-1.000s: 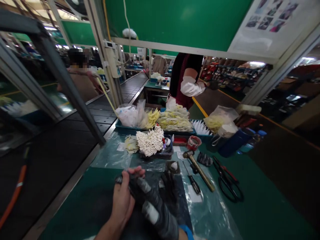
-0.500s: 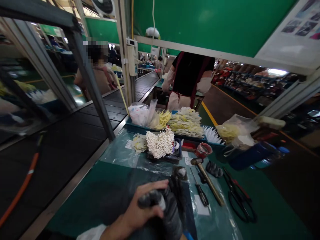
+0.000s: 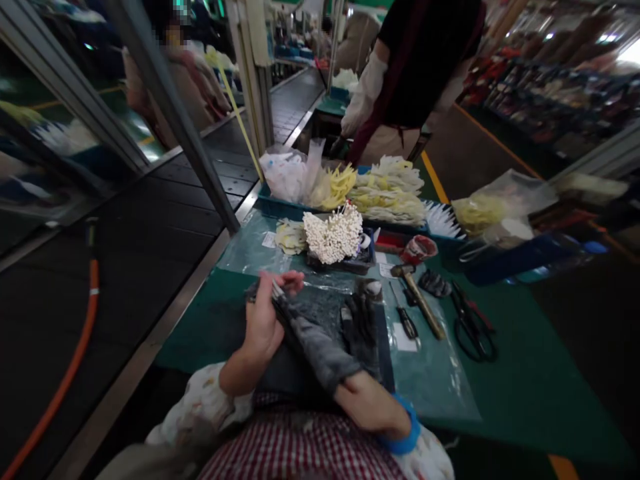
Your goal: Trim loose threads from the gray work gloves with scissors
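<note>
The cuff of the dark glove [image 3: 320, 347] has slid toward its fingertips — more bare skin shows beside the blue wristband [image 3: 409, 427], so it appears partly off the right hand [image 3: 363, 397], whose grip cannot be told. The left hand [image 3: 265, 313] pinches the glove's finger end above the surface [image 3: 537, 387].

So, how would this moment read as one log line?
Right hand: partly inside dark grey fabric covering | left hand: bare, at covering's far end | nearby: long tan-handled hammer, black-handled screwdriver
</note>
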`<state>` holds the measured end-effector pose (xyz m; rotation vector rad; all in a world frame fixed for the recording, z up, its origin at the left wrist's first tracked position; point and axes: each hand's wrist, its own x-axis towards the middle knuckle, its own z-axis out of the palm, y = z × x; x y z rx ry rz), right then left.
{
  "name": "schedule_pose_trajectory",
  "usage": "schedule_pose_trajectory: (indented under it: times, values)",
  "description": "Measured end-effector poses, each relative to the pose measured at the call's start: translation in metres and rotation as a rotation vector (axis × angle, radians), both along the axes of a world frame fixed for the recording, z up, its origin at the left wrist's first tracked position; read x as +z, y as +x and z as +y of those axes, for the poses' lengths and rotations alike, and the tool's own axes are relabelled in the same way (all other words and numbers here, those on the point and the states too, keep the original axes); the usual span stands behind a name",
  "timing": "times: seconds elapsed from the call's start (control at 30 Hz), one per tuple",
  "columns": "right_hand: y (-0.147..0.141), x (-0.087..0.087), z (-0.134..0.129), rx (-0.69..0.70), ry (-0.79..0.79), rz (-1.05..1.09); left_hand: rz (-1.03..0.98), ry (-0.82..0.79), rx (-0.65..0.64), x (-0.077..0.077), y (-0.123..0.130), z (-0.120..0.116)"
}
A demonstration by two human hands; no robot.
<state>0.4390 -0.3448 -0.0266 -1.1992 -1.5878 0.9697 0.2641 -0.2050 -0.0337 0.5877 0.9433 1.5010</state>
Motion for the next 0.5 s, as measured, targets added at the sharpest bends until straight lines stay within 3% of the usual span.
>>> schedule_pose_trajectory:
  times: [0.07,0.13,0.2,0.27,0.33,0.4,0.5]
  values:
    - [0.015,0.011,-0.017,0.145,-0.094,0.141,0.042,0.051,0.080,0.003,-0.002,0.001]
    - [0.023,0.011,-0.025,0.127,-0.146,0.253,0.096,0.107,0.036,0.006,0.008,-0.007]
    - [0.023,-0.002,-0.022,-0.068,-0.133,0.196,0.163,0.198,-0.172,0.003,0.029,-0.022]
    - [0.021,-0.023,-0.014,-0.248,-0.099,0.012,0.248,0.281,-0.467,-0.005,0.050,-0.038]
    - [0.026,-0.044,-0.007,-0.372,-0.075,-0.183,0.291,0.235,-0.613,-0.017,0.060,-0.044]
    - [0.042,-0.059,-0.005,-0.461,-0.048,-0.378,0.321,0.160,-0.563,-0.029,0.049,-0.034]
    - [0.073,-0.062,-0.004,-0.551,0.006,-0.672,0.543,0.219,-0.407,-0.035,0.002,0.011]
